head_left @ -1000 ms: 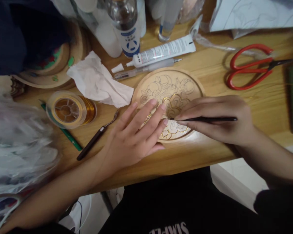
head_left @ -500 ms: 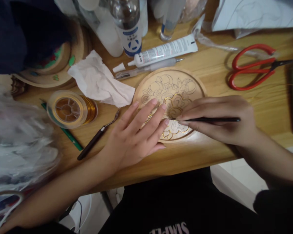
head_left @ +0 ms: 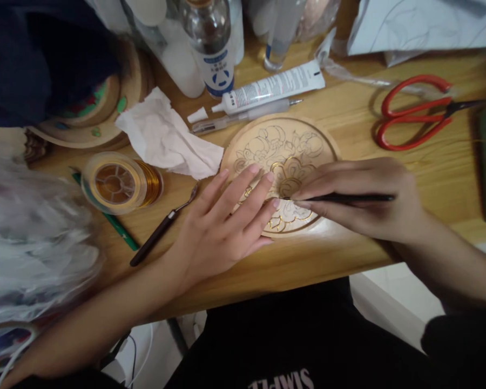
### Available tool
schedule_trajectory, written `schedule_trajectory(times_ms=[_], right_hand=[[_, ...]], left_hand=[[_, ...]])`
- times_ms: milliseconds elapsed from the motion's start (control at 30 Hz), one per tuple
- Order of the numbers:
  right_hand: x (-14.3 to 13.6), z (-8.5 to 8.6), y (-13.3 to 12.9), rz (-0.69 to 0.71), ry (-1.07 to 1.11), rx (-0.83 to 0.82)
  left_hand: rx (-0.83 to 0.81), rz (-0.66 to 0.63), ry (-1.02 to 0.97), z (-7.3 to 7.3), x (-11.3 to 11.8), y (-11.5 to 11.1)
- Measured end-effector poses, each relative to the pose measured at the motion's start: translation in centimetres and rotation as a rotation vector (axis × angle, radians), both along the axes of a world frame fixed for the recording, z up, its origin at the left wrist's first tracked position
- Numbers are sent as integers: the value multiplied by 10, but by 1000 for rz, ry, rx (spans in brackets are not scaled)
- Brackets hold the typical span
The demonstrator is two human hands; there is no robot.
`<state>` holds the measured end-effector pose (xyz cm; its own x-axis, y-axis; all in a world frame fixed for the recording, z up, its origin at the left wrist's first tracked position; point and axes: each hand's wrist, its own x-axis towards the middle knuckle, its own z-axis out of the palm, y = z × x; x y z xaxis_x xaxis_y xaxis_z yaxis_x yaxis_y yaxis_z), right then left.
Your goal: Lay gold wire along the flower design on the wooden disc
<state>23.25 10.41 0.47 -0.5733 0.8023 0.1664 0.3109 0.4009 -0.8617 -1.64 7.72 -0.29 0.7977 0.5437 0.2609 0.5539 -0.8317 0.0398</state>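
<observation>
A round wooden plaque point(head_left: 247, 135) bears drawn flower outlines, some of them lined with gold wire point(head_left: 285, 222). My left hand point(head_left: 222, 227) lies over its lower left part, fingers spread and pointing up and to the right. From the right, my right hand point(head_left: 360, 200) pinches slim black tweezers point(head_left: 354, 198), held nearly flat. Their tips reach the drawing beside my left fingertips, and whatever they touch there is too small to make out. Left of my left hand lies a dark-handled tool with a small metal tip point(head_left: 157, 232).
A spool of gold wire point(head_left: 119, 183) rests over a green pencil point(head_left: 121, 232). Crumpled tissue point(head_left: 170, 135), a white tube point(head_left: 273, 86), a pen point(head_left: 243, 114) and a bottle point(head_left: 213, 54) stand or lie behind. Red-handled scissors point(head_left: 413, 113) are at right; a plastic bag point(head_left: 32, 232) fills the left.
Both hands hold almost the same pose on the plaque. The view has shifted slightly, so the scissors and the spool sit a little differently in the picture.
</observation>
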Motion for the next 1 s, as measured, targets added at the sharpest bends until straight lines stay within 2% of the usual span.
schedule_trajectory(times_ms=[467,733,1000], right_hand=[[0,-5,4,0,58,49],[1,-1,3,-26,79,1],[3,-1,2,-33,67,6]], left_hand=[[-24,-2,-22,-1,-1,-2],[-60,-4,-75,-7,-3,-1],[-100,-5,-62,-4,-3,1]])
